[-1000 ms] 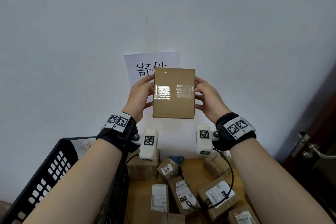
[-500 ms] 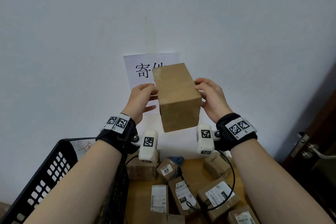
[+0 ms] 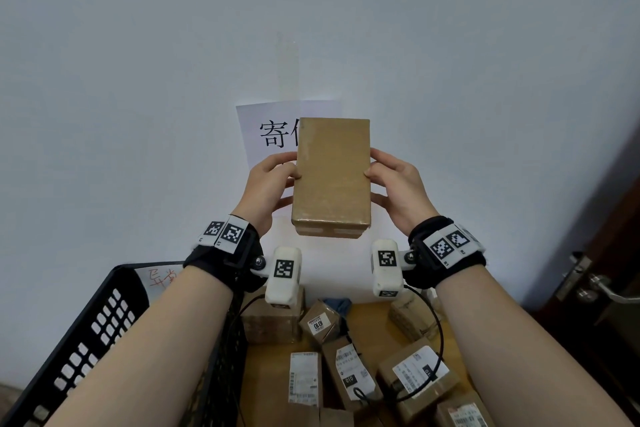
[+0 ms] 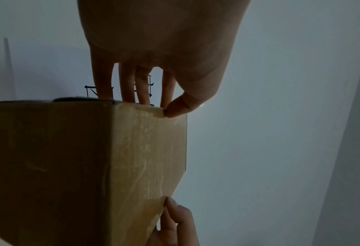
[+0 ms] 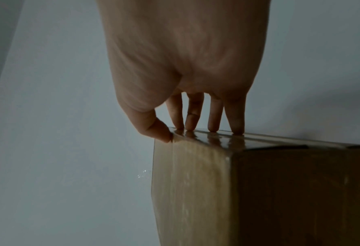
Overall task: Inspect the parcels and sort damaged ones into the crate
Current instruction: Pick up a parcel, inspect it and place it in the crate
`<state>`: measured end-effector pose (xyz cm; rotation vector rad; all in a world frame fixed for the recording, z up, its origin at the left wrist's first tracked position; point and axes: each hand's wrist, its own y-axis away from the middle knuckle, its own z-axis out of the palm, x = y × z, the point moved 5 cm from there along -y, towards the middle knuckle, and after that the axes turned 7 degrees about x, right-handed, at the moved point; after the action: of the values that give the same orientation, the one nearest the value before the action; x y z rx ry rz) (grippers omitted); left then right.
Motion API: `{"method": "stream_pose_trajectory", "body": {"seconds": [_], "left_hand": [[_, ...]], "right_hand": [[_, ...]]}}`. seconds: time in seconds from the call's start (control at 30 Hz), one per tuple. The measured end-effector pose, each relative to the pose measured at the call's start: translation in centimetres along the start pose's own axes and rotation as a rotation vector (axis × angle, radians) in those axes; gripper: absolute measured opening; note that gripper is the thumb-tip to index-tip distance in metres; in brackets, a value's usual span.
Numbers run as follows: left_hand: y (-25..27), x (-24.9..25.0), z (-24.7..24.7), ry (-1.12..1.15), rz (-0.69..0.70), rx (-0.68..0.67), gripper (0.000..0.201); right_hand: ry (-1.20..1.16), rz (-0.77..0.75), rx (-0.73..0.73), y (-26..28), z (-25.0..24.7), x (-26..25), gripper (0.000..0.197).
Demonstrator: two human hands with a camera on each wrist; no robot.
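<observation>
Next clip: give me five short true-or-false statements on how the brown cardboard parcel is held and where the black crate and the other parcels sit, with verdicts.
1. Both hands hold the brown cardboard parcel. True: left hand and right hand grip opposite sides.
2. The held parcel rests on the wooden table. False: it is raised in front of the white wall.
3. The black perforated plastic crate is at the person's left. True.
4. A shipping label covers the parcel's facing side. False: that side is plain cardboard.
5. Several labelled parcels lie on the table. True.
</observation>
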<state>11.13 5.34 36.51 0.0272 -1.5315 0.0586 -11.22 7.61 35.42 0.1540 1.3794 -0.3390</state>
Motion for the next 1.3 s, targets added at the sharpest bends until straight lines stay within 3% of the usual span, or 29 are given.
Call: {"method": "stream_pose_trajectory", "body": {"seconds": [0.13, 0.27, 0.4, 0.53, 1.0, 1.17, 1.3], "left_hand": [[-0.1, -0.2, -0.1, 0.010, -0.010, 0.009, 0.036], [0.1, 0.0, -0.3, 0.058, -0.034, 0.022, 0.021], [0.1, 0.0, -0.2, 0.073, -0.047, 0.027, 0.035], [0.3, -0.1, 0.1, 0.055, -0.063, 0.013, 0.036], [0.1, -0.1, 0.1, 0.024, -0.083, -0.013, 0.038], [0.2, -0.3, 0.0, 0.017, -0.058, 0.023, 0.013], [0.2, -0.3, 0.1, -0.004, -0.030, 0.009, 0.040]], "right_hand": [[0.009, -0.013, -0.022, 0.1, 0.1, -0.2, 0.050], [0.021, -0.032, -0.001, 0.1, 0.0, -0.3, 0.046], [-0.033, 0.009, 0.053, 0.0, -0.2, -0.3, 0.038], [-0.069, 0.045, 0.064, 0.3, -0.1, -0.7, 0.025], [-0.040, 0.019, 0.051, 0.0, -0.6, -0.5, 0.033], [-0.035, 0.014, 0.048, 0.1, -0.5, -0.3, 0.003], [-0.028, -0.006, 0.039, -0.2, -0.5, 0.2, 0.033]]}}
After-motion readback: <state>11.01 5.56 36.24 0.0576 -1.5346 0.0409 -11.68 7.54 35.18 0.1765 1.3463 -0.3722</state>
